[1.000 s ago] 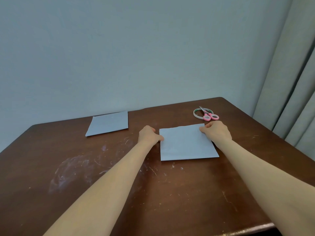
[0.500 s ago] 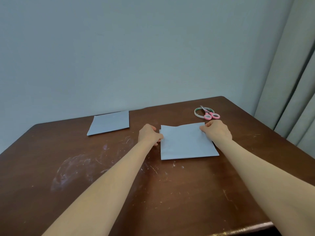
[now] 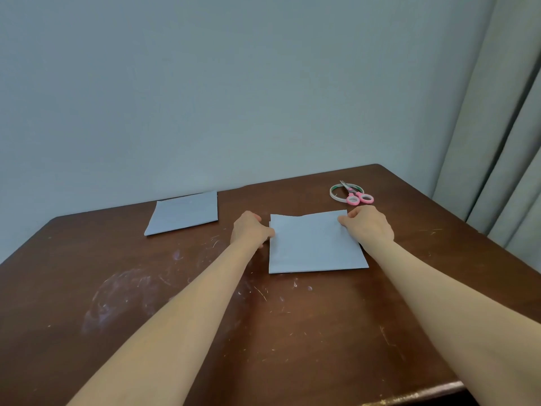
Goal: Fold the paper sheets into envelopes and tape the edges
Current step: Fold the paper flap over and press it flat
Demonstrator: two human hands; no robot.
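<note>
Looking from left to right across the scratched brown table (image 3: 181, 332), we first found a folded sheet of pale blue paper (image 3: 184, 212) lying flat at about ten o'clock from our hands, well apart from them and close to the wall. Next came our left hand (image 3: 250, 228), curled with its fingertips pinching the left edge of the second folded paper (image 3: 313, 244), near that sheet's far left corner. This paper lay flat on the table straight ahead at twelve o'clock, its far edge a little uneven, with a second layer just peeking out along the left side. Our right hand (image 3: 367, 225) rested at the sheet's far right corner, fingers bent and closed on the paper's edge, thumb side toward the middle of the sheet. Whether that hand pinched the edge or only pressed on it, we could not tell. Farther off, at about one o'clock, a roll of tape (image 3: 336, 193) lay flat, and pink-handled scissors (image 3: 355, 196) rested across it, blades pointing away from us. A pale curtain (image 3: 503, 142) hung at three o'clock.
</note>
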